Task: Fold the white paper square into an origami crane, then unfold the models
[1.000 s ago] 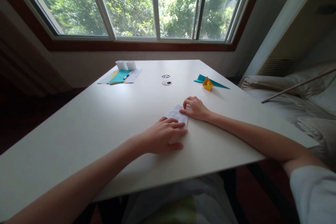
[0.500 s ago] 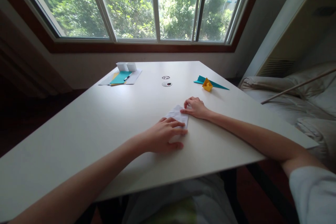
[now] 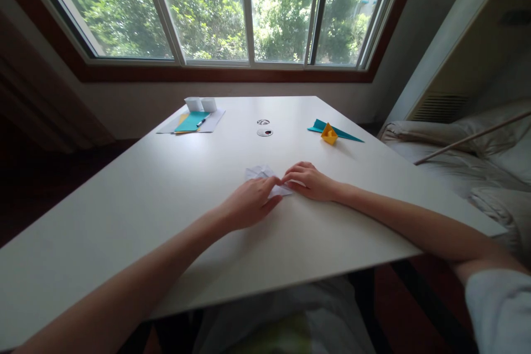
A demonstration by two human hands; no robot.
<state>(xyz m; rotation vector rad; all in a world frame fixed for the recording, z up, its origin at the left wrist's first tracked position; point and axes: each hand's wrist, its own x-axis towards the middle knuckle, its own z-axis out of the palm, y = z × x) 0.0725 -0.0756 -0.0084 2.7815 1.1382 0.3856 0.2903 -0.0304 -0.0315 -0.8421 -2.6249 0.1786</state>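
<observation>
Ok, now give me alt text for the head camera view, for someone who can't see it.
A person's left hand and right hand touch a folded white paper on a white table. Beyond, an orange paper boat and teal paper plane lie to the right, paper sheets with a pen to the left, and a window behind.

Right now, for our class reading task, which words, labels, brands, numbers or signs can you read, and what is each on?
None can be read.
Pen: too small to tell.
Folded paper: no lettering made out.
Boat, plane: none seen.
</observation>
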